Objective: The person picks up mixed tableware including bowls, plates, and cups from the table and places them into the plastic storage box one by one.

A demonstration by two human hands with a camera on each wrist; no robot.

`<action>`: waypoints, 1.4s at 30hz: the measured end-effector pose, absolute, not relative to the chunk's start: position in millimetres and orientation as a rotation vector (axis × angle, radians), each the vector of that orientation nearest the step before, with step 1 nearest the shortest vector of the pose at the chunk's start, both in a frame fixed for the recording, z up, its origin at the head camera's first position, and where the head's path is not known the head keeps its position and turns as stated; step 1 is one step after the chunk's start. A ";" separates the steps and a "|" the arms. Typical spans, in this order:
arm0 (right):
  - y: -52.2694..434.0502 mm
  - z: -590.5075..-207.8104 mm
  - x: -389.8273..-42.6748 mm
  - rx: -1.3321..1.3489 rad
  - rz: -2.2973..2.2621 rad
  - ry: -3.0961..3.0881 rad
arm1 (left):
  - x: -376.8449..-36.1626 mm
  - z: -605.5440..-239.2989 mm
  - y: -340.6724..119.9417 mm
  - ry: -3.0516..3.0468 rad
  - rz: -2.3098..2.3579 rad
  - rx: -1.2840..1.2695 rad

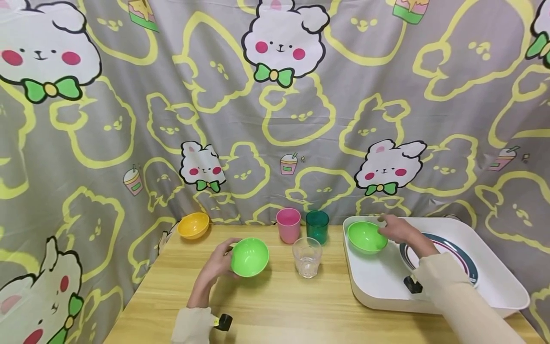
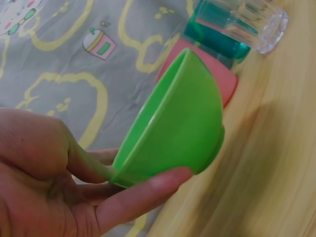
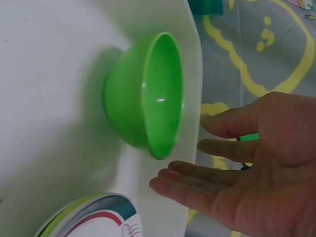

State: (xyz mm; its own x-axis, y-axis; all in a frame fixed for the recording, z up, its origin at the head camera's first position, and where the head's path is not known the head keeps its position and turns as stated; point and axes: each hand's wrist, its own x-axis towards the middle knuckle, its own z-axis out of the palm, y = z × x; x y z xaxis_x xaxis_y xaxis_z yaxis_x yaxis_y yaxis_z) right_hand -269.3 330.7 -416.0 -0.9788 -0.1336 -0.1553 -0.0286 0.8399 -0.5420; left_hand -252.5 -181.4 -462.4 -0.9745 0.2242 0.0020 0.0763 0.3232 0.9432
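My left hand (image 1: 221, 259) grips a green bowl (image 1: 250, 257) by its side, thumb at the rim and fingers under the outer wall. In the left wrist view that bowl (image 2: 182, 118) hangs above the wooden table, its shadow below. A second green bowl (image 1: 367, 237) sits upright in the back left corner of a white tray (image 1: 374, 282). Beside its rim is my right hand (image 1: 399, 229); the right wrist view shows the fingers (image 3: 197, 190) extended and apart from the bowl (image 3: 133, 98), holding nothing.
Stacked plates (image 1: 468, 263) with a dark teal rim lie in the tray, partly behind the right forearm. Between the bowls stand a pink cup (image 1: 289, 225), a teal cup (image 1: 317, 227) and a clear glass (image 1: 307, 260). At the back left is a yellow bowl (image 1: 193, 226); a patterned curtain hangs behind.
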 end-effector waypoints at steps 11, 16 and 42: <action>327.8 -415.2 -256.5 -0.172 -0.890 2.940 | -255.0 -450.2 -177.3 2.397 1.894 0.223; 322.3 -423.2 -245.1 -0.238 -0.999 3.022 | -255.8 -445.3 -171.1 2.316 2.004 0.233; 254.4 -436.6 -226.8 -0.463 -1.582 3.002 | -255.4 -429.0 -130.8 2.056 2.249 0.225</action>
State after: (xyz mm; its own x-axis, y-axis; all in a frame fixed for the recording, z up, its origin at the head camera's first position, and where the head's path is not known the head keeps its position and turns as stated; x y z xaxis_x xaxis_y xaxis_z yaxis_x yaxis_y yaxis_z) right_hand -226.8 254.4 -436.6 -0.9244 -0.1035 0.3672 -0.3614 0.5458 -0.7560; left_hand -255.4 -130.8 -429.0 -0.9855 0.1618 0.0505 0.0358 -0.0923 0.9951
